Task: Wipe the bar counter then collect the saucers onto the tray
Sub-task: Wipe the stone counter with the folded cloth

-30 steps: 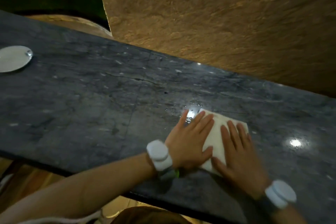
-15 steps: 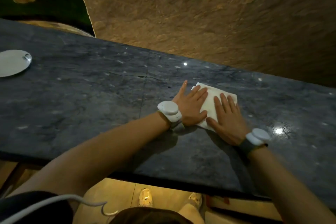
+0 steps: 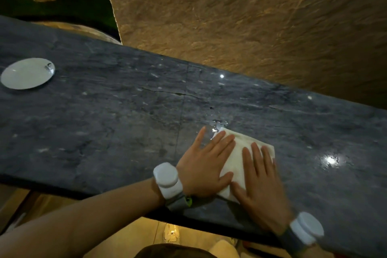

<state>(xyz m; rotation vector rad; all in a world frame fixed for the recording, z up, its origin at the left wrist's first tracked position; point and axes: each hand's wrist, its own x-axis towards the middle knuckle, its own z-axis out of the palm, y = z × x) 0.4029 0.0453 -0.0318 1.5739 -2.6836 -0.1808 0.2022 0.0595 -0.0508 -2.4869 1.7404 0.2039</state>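
Under both palms, in the head view, a folded white cloth [image 3: 236,159] lies flat on the dark stone desk [image 3: 117,123], near its close edge. The left hand [image 3: 206,165] presses down on the cloth's left part with fingers spread and extended, nothing gripped; the right hand [image 3: 258,184] lies just beside it on the cloth's right part, likewise flat with fingers apart. The two thumbs nearly meet over the cloth's near corner. Just beyond the left hand's fingertips a small patch of wet [image 3: 217,126] glints on the stone, touching the cloth's far corner, so that spot is not yet dried. Well away to the left of the left hand, one white saucer [image 3: 27,73] sits on the desk, with what looks like a small clear object on its far rim; I cannot tell what it is. No tray is in view, nor any other saucer.

As a judgement, the task is in its first part: wiping is under way, the wet remains ahead of the cloth, and the saucer collecting has not begun.
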